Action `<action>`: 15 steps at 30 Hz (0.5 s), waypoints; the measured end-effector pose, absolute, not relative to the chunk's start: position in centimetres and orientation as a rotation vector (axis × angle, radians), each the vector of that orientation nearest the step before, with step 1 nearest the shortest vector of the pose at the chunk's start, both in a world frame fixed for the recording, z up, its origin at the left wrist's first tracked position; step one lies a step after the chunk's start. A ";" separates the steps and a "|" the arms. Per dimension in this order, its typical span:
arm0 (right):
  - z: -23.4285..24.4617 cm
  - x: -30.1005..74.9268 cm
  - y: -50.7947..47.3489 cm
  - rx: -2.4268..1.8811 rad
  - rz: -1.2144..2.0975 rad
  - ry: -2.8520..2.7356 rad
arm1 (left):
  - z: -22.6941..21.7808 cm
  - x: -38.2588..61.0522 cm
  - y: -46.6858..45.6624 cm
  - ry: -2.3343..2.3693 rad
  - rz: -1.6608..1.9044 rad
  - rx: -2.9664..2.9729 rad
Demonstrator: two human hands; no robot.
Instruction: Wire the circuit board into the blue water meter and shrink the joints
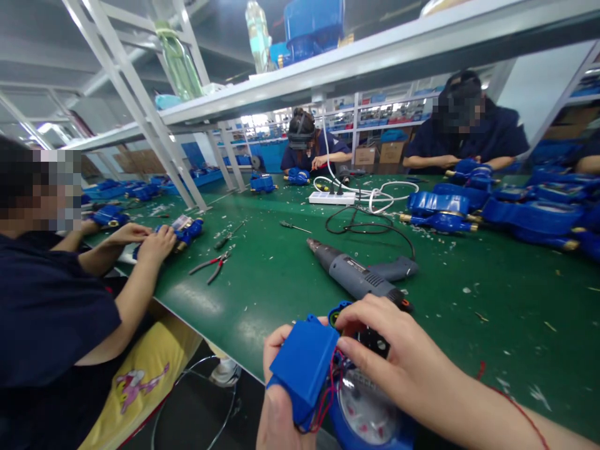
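Down at the near edge of the green table [281, 275], the left hand [276, 400] grips a blue box [304, 365] from below, red wires trailing from it. Right hand [398, 356] rests curled over the round meter [370, 412] just beside it (fingertips on a black part). A grey drill [360, 275] lies just beyond.

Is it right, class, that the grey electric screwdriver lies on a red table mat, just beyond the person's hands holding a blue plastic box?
Not quite. The head view shows the table mat is green, not red. The rest stands: the grey electric screwdriver lies on it just beyond the left hand and right hand, which hold the blue plastic box.
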State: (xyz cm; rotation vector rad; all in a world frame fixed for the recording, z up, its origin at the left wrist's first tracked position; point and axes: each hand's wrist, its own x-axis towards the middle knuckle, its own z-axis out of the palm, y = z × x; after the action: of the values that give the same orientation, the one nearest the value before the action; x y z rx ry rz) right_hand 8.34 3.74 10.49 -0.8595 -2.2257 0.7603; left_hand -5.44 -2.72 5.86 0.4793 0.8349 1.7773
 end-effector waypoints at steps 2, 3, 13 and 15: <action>9.8 8.4 3.7 -0.878 0.771 -2.205 | 5.9 -5.4 -2.7 0.852 1.814 0.513; 9.4 8.5 3.8 -0.874 0.771 -2.197 | 5.9 -5.4 -2.7 0.857 1.826 0.522; 8.3 10.0 3.5 -0.619 0.679 -2.262 | 6.5 -4.1 -2.2 0.838 1.805 0.455; 8.6 10.2 3.6 -0.560 0.704 -2.300 | 6.4 -3.8 -2.1 0.831 1.830 0.451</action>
State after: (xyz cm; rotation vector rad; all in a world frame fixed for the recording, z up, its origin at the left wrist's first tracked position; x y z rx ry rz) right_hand 10.19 3.60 8.58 -0.5597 -2.3000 0.7039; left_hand -3.83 -2.09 6.44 0.4514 0.8311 1.8295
